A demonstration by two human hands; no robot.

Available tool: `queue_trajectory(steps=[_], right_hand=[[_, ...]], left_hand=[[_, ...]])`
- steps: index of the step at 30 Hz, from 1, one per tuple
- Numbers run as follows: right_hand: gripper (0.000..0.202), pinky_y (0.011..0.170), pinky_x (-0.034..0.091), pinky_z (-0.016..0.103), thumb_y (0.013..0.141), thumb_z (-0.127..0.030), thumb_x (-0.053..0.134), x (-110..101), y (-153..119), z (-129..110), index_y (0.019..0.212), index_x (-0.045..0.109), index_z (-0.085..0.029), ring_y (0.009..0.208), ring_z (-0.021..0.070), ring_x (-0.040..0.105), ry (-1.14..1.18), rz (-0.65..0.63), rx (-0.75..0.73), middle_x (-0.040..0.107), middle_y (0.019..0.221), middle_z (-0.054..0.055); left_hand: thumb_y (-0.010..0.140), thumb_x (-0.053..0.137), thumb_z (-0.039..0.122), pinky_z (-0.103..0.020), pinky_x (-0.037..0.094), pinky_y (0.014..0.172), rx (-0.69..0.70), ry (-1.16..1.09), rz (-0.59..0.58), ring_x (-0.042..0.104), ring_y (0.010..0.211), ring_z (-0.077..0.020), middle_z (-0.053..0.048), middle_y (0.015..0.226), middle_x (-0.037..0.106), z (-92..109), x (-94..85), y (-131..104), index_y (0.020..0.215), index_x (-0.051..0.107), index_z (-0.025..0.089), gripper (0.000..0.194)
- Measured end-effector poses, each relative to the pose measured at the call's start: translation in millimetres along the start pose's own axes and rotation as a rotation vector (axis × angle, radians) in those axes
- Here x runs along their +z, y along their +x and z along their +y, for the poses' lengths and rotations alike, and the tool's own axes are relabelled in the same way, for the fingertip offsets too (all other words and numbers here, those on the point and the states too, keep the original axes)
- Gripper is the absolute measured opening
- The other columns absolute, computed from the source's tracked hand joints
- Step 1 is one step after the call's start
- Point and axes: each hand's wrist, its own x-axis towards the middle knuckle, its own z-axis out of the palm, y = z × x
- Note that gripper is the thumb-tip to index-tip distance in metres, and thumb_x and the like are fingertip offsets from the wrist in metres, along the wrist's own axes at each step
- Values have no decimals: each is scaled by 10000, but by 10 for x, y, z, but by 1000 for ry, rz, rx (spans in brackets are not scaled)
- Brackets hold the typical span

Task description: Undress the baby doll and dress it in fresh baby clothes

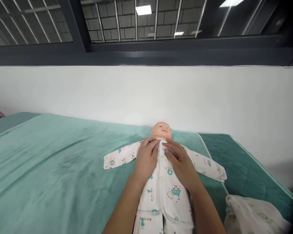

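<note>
A baby doll (pixel 161 130) lies on its back, head toward the wall. It is dressed in a white printed baby shirt (pixel 169 182) with buttons down the front, sleeves spread to both sides. My left hand (pixel 147 159) is at the collar, its fingers closed on the shirt's front edge. Opposite it, my right hand (pixel 180 161) has its thumb and fingers at the other side of the collar opening. The fingertips partly cover the top of the front. Below the shirt's hem, matching printed pants (pixel 148 223) show between my forearms.
A light green sheet (pixel 63 169) covers the bed, with a darker green quilted cover (pixel 246 162) at the right. A crumpled white printed cloth (pixel 255 214) lies at lower right. Behind the bed stands a white wall (pixel 136 94) under a dark-framed window (pixel 146 57) with metal bars.
</note>
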Motion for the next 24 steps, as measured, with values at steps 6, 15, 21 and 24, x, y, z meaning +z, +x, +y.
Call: queue_trajectory(steps=[6,15,21,24], right_hand=[[306,1111,389,455,942,-430,517,14,-9,-2,1178,668,-308,1319,245,466,48,19,-11,554,1397,26],[351,1148,345,487,961,-461,476,20,6,37,1217,660,-307,1347,259,445,-37,-16,-43,526,1437,34],[361,1169,305,516,992,-407,407,1,18,19,1266,615,-295,1406,251,375,-117,-102,-135,518,1456,25],[335,1138,357,500,971,-427,453,11,8,1,1251,600,-315,1370,247,421,-64,-41,-38,529,1436,12]], left_hand=[[990,409,232,-398,446,1046,-10,2,-12,549,1161,-210,-36,1232,624,20,-9,-3,1200,671,287,340],[996,389,245,-404,454,1037,-13,8,-15,547,1160,-214,-39,1234,621,20,-10,-12,1206,664,291,349],[999,378,242,-408,448,1038,-22,8,-34,540,1163,-213,-39,1254,610,36,-23,-8,1239,648,287,364],[997,382,239,-402,442,1045,-34,1,-35,536,1170,-210,-35,1253,609,50,-31,-8,1236,652,288,364]])
